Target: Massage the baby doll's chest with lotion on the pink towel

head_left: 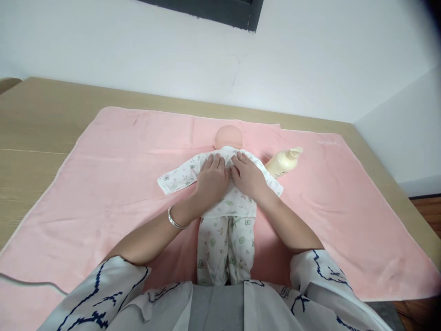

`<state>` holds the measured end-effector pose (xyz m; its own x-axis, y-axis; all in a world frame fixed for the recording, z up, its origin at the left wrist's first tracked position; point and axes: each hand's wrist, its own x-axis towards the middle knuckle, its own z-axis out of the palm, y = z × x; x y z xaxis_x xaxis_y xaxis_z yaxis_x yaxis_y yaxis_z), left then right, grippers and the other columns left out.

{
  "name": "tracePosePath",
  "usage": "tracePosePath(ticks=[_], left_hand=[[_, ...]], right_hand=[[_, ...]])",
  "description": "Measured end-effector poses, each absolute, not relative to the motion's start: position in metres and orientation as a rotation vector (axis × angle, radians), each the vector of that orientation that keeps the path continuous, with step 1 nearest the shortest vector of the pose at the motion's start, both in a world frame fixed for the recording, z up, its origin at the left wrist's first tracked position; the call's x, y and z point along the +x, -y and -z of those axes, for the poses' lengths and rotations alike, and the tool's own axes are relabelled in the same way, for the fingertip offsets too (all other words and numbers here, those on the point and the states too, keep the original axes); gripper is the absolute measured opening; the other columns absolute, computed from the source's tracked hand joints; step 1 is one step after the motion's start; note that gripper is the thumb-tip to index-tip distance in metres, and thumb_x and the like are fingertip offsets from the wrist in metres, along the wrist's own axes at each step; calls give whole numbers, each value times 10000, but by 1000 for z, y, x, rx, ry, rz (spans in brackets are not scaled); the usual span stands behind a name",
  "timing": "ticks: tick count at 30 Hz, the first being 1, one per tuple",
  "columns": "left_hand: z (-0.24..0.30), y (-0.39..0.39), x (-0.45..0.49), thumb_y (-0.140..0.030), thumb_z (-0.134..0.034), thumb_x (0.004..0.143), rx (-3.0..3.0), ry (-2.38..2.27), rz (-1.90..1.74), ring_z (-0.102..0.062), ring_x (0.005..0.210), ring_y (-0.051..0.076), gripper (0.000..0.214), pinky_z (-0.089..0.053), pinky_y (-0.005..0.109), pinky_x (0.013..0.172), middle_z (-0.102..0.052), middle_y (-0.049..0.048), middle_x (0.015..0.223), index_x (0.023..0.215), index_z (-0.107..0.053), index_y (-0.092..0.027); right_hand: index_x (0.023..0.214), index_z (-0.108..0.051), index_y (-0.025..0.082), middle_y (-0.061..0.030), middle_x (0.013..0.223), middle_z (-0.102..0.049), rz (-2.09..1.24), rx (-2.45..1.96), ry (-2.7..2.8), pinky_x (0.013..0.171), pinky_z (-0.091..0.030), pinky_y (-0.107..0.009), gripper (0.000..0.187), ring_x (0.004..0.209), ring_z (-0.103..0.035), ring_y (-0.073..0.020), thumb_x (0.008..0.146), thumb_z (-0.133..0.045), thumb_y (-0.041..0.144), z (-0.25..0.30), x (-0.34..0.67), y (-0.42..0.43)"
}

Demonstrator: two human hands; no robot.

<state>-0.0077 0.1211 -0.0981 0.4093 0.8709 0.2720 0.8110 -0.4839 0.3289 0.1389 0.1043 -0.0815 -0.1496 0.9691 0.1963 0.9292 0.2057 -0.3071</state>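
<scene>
Doll (225, 202) lay on pink towel (103, 184). Left hand (212, 179) and right hand (248, 177) rested flat, open, on its chest, gripping nothing. Bottle (283, 162) lay beside.

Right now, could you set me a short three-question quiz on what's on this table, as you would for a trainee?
1. True or false: both hands lie flat on the doll's chest.
2. What lies beside the doll, near the right hand? A) a bottle B) a spoon C) a book
3. What colour is the cloth under the doll?

Key:
1. True: the left hand and right hand rest side by side on the doll.
2. A: a cream bottle lies on its side.
3. Pink: the pink cloth covers the table.
</scene>
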Motion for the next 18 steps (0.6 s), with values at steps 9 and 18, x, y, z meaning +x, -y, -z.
tracePosePath(ticks=[9, 18], left_hand=[[99, -137, -13, -317, -377, 989, 2429, -1473, -681, -446, 1415, 332, 482, -388, 493, 1180, -544, 209, 1449, 1313, -585, -27], [122, -143, -9, -313, -336, 984, 2333, -1462, -878, -359, 1468, 335, 529, -266, 554, 1229, -477, 211, 1508, 1406, -483, -30]], right_hand=[[1394, -533, 27, -213, 1481, -507, -128, -1763, 2140, 1212, -334, -528, 488, 1457, -384, -335, 994, -335, 225, 84, 131, -97], [1424, -519, 94, -154, 1546, -447, -193, -1757, 2076, 1222, -294, -541, 488, 1498, -305, -337, 993, -367, 264, 89, 135, -105]])
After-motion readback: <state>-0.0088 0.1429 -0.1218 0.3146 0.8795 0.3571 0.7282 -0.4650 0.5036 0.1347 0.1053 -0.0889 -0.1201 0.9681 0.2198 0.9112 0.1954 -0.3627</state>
